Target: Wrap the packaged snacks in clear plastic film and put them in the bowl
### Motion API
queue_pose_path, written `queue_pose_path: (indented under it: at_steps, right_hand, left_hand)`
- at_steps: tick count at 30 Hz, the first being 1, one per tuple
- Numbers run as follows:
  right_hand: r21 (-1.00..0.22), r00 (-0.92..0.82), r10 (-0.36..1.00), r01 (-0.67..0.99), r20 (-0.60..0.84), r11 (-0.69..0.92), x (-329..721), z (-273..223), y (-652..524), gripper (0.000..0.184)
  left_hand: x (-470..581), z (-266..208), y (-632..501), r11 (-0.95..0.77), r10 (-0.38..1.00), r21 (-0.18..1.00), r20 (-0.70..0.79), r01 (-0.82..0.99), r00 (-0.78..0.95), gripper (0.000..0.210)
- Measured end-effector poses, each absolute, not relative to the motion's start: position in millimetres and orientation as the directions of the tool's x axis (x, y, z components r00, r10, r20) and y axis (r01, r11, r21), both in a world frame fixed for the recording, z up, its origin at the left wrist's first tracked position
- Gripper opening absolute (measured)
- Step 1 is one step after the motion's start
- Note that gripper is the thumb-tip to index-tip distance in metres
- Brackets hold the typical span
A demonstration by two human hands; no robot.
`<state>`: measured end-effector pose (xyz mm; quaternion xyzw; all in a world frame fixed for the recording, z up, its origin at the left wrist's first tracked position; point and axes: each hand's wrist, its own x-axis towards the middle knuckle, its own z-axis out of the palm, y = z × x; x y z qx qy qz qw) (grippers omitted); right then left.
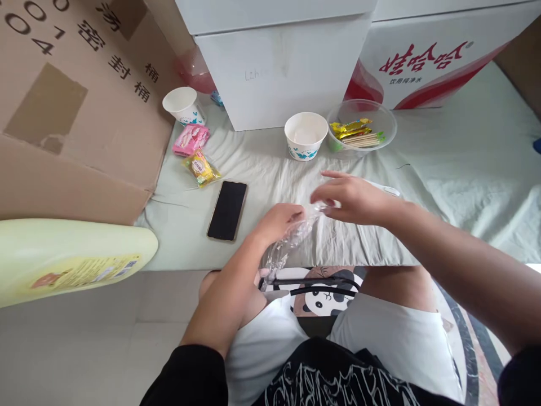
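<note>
A crumpled, see-through plastic bag or film [279,252] stretches up between my hands and hangs down past the table's front edge. My left hand [279,221] is closed around its upper part. At the bag's upper end, my right hand [349,197] pinches the plastic, with one finger stretched out to the left; the fingertips are slightly blurred. Beyond the hands stands a white paper bowl [306,138] with a blue-green pattern. A white object [389,190] lies partly hidden behind my right wrist.
Clear plastic bowl [386,135] holds yellow packets and wooden sticks. Left lie a phone [227,211], yellow packet [203,168] and pink packet [191,140]; another paper bowl [181,104] tilts behind. White boxes [283,73] and a cardboard box [80,129] stand around. A pale yellow bottle [84,248] juts in.
</note>
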<state>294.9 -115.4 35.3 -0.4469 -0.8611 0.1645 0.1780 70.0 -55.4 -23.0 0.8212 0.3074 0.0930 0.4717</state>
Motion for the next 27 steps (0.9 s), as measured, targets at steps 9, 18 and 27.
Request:
queue_pose_path:
  at_steps: [9,18,27]
  right_hand:
    - [-0.408,-0.159,0.921,0.861,0.355,0.305,328,-45,-234,0.022]
    - [-0.401,-0.194,0.907,0.848,0.374,0.347,323,-65,-247,0.01]
    - [-0.407,-0.209,0.916,0.846,0.343,0.345,323,-61,-245,0.009]
  left_hand:
    - [42,-21,-21,-0.277,0.953,0.872,0.193,0.405,0.234,0.035]
    - [68,-48,-48,-0.599,0.648,0.745,0.233,0.295,0.725,0.119]
    - [96,-42,-46,-0.616,0.644,0.733,0.257,0.289,0.72,0.027]
